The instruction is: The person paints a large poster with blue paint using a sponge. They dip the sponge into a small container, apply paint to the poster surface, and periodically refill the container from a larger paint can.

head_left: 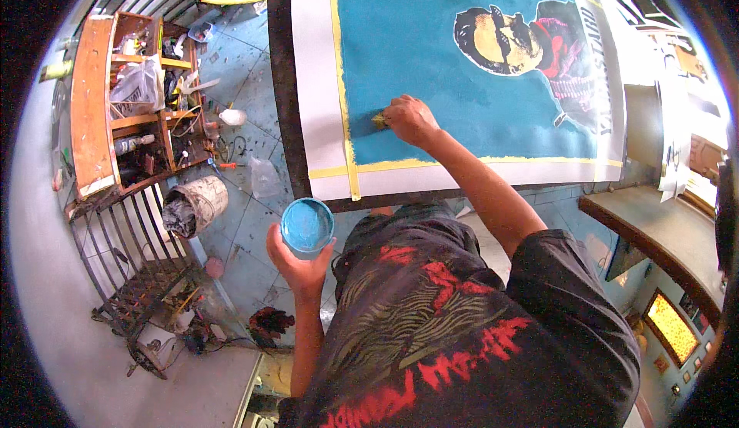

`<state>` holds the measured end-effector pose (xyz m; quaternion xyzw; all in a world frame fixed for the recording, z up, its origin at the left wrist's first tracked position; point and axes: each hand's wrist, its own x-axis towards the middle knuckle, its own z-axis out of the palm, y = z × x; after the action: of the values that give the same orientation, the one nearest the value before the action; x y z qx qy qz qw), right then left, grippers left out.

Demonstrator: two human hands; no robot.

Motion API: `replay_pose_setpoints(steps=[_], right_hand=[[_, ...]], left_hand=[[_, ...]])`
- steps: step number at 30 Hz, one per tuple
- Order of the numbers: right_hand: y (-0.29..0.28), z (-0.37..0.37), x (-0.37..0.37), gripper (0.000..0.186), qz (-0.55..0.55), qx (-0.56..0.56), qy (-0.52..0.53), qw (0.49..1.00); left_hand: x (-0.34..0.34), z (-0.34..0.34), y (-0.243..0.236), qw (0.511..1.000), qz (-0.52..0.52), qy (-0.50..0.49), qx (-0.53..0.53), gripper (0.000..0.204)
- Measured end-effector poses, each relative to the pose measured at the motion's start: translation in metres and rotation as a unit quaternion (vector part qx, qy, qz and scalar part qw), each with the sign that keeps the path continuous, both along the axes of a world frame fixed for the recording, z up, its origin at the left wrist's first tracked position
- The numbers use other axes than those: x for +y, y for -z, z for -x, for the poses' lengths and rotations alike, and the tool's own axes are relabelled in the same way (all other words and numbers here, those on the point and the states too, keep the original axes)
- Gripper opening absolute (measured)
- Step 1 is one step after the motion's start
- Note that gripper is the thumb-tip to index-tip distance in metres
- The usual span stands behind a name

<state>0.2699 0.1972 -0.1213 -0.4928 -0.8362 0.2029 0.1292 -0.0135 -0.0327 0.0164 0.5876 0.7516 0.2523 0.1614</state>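
My left hand [303, 268] is wrapped round a round tub of blue paint [306, 225], held upright off the canvas's near left corner. My right hand [413, 120] is closed on a small yellowish paint applicator [379, 120]; whether it is a brush or a sponge I cannot tell. Its end meets the blue painted area near the left border, where a darker streak shows. The canvas [419, 66] is blue with a portrait figure [504, 39] at its right. Yellow masking tape [345, 105] edges the blue, with a white margin outside.
At the left stands a wooden shelf unit [94, 105] full of bottles, bags and tools. A stained bucket [202, 201] and a clear plastic bag [264, 178] are on the blue tiled floor [242, 220]. A dark-edged counter [654, 228] juts in at the right.
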Motion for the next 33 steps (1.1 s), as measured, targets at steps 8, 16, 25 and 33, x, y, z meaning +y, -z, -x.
replay_pose_setpoints(steps=[8,16,25,33], right_hand=[[-0.006,0.018,0.021,0.008,-0.030,-0.075,0.006,0.997],[-0.027,0.014,0.039,0.010,0.012,-0.026,0.041,0.999],[-0.009,0.000,0.004,0.010,0.009,-0.007,0.013,1.000],[-0.017,-0.009,-0.003,0.014,0.043,-0.049,0.047,0.997]], left_hand=[[0.009,0.006,0.009,1.000,-0.006,-0.005,0.011,0.102],[0.005,0.012,0.009,1.000,0.002,-0.001,0.005,0.104],[0.014,0.017,0.010,1.000,-0.018,0.009,0.015,0.105],[0.024,0.019,0.007,1.000,-0.010,0.015,0.024,0.104]])
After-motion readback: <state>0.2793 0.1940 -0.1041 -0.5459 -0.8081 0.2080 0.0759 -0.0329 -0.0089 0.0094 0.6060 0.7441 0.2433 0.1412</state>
